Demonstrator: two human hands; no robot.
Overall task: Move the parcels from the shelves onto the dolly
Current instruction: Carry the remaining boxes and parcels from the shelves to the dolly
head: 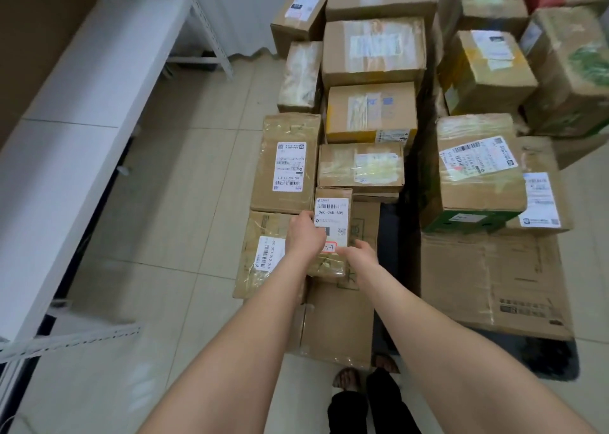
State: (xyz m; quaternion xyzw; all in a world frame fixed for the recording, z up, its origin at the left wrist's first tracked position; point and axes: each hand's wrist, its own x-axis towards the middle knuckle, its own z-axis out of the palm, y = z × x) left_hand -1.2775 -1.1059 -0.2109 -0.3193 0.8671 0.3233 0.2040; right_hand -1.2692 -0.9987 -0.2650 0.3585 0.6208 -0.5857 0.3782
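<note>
A small cardboard parcel (333, 216) with a white label reading 060-06B-A05 lies among the stacked parcels in the middle of the view. My left hand (304, 236) grips its left edge. My right hand (357, 256) holds its near right corner. It rests on a flat cardboard sheet (339, 321), beside a taped parcel (263, 259) on the left. A long labelled parcel (286, 163) and a flatter one (361, 168) lie just beyond. The dolly's deck is hidden under the boxes.
White shelving (75, 110) runs along the left wall, with a metal upright (211, 35) at the back. More parcels are piled at the right (478, 170) and the far end (372, 48). A dark mat (553, 361) shows at the lower right. My feet (362, 374) stand on the tiled floor (184, 203).
</note>
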